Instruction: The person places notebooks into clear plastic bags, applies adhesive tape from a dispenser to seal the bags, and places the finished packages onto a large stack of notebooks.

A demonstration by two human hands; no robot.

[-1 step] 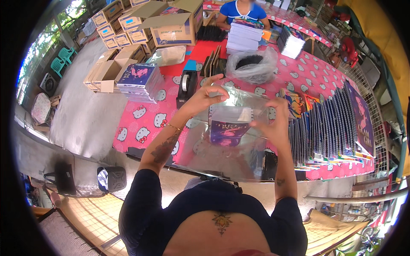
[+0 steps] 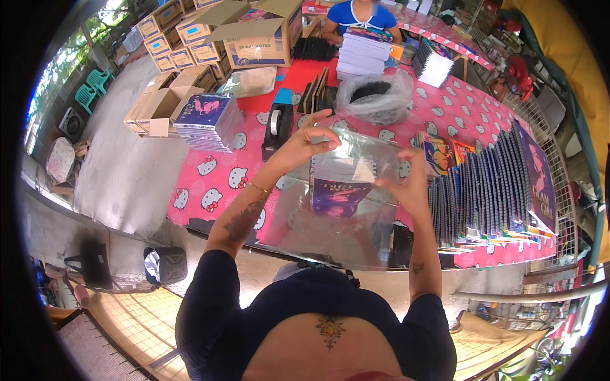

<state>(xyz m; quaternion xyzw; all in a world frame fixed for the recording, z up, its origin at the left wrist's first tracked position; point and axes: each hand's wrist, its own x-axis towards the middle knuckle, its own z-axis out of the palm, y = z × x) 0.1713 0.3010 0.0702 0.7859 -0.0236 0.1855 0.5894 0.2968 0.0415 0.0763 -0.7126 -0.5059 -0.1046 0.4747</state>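
Close in front of me on the table, a small stack of purple-covered spiral notebooks (image 2: 343,198) rests within a clear plastic sheet or bag (image 2: 330,241). White page edges show at the stack's far side. My left hand (image 2: 310,145) pinches the plastic's far left edge between thumb and fingers. On the other side, my right hand (image 2: 410,181) holds the plastic's right edge, its thumb close to the notebooks' corner. Whether the plastic is a closed bag or a loose sheet is hard to tell from its glare.
Many upright spiral notebooks (image 2: 483,190) line the table's right. A black tape dispenser (image 2: 277,130) stands beyond my left hand, near a wrapped notebook stack (image 2: 206,120). A plastic bag with a black rim (image 2: 375,98) lies ahead. Cardboard boxes (image 2: 257,47) and a seated person (image 2: 362,19) are farther off.
My right thumb has shifted slightly at the notebooks' corner, and the purple cover is a little more exposed. My left hand has stayed in place.
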